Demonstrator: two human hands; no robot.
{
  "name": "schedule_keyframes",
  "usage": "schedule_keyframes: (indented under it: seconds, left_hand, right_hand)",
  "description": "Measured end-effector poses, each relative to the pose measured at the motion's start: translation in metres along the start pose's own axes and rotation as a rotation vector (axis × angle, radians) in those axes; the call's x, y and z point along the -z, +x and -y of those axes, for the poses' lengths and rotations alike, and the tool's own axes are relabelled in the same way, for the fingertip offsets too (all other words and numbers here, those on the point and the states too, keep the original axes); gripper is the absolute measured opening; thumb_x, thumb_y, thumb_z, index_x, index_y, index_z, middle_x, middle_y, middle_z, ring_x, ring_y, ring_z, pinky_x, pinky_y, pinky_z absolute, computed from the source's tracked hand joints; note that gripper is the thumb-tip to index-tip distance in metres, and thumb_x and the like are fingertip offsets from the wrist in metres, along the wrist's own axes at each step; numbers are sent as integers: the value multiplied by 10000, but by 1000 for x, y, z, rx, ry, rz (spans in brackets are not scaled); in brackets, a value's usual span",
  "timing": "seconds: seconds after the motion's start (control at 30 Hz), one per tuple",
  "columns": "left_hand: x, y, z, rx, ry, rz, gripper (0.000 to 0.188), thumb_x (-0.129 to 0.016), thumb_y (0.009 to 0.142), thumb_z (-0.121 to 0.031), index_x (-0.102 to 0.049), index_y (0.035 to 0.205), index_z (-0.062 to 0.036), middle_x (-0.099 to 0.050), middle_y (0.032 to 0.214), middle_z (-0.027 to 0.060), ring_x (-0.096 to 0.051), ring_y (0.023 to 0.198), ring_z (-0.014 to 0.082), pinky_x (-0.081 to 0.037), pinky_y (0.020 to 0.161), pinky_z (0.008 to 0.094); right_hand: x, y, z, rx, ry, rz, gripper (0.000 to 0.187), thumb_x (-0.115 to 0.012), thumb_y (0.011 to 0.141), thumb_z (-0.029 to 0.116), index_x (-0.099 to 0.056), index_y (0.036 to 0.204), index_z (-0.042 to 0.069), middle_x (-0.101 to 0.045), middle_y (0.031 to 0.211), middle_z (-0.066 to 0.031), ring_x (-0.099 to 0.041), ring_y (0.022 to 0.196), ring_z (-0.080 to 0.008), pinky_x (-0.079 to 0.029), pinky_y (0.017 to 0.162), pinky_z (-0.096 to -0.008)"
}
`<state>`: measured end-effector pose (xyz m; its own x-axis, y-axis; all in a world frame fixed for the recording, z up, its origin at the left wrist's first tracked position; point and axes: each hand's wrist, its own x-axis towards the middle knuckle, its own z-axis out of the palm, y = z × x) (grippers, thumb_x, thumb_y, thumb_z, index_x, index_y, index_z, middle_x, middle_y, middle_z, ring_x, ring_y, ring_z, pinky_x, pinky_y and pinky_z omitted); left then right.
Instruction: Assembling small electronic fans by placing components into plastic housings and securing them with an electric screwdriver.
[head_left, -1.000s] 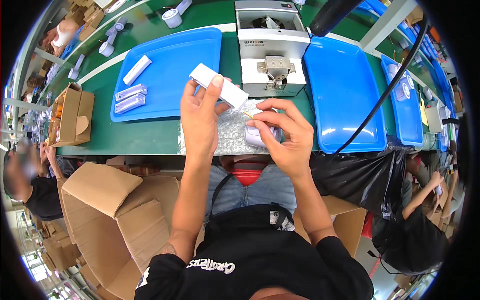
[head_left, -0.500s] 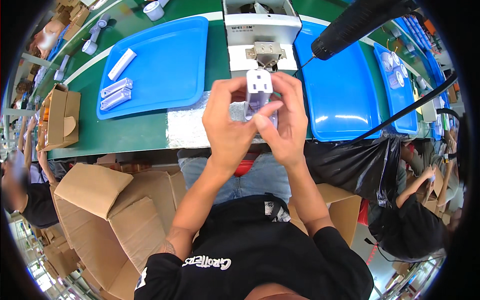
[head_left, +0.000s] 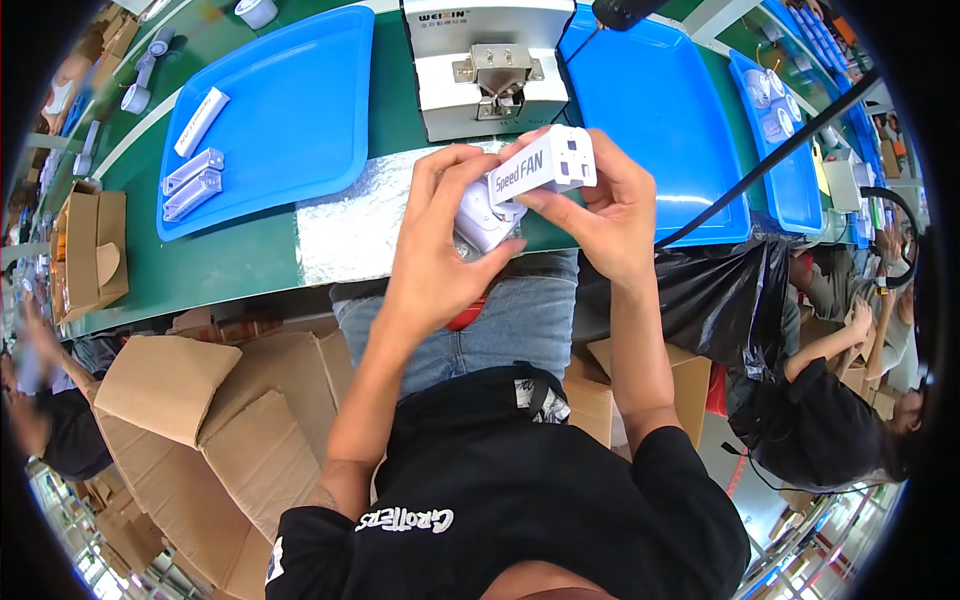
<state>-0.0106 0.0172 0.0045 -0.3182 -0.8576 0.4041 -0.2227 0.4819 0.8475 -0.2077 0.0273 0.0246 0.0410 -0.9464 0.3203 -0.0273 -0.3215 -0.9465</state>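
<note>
My left hand [head_left: 440,245] and my right hand [head_left: 612,205] meet above the near edge of the green table [head_left: 240,255]. Between them I hold a small white product box [head_left: 545,162], printed side up, its end with small cut-outs turned to the right. Under the box, in my left fingers, is a white plastic device in a clear bag [head_left: 482,218]. My right fingers pinch the box from above and below. A sheet of silver foil [head_left: 345,230] lies on the table just below the hands.
A white and grey bench machine [head_left: 488,62] stands straight ahead. A blue tray [head_left: 290,110] at left holds three white boxes [head_left: 195,165]; another blue tray [head_left: 665,120] lies right. Open cardboard cartons [head_left: 190,420] stand at my left. A black bag [head_left: 730,300] and seated people are at right.
The hands came together and drew toward me. The white box, earlier in the left hand alone, is now held by both hands over the bagged device.
</note>
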Motion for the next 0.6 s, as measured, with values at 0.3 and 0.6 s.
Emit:
schedule_keyframes:
  seconds: [0.3, 0.6]
  left_hand:
    - [15, -1, 7, 86, -84, 137, 752, -924, 696, -58, -629, 1387, -78, -647, 1381, 148, -643, 1272, 334, -520, 1055, 414]
    - [15, -3, 9, 12, -104, 82, 757, -914, 709, -53, -615, 1405, -71, -670, 1344, 143, -658, 1244, 323, -517, 1050, 416]
  right_hand:
    - [2, 7, -2, 143, -148, 89, 448, -858, 758, 3, -766, 1196, 2, -794, 1178, -138, -778, 1074, -243, -601, 936, -348]
    - [5, 12, -3, 281, -237, 132, 406, -844, 785, 28, -783, 1186, 19, -804, 1143, -125, -786, 1065, -262, -612, 914, -345]
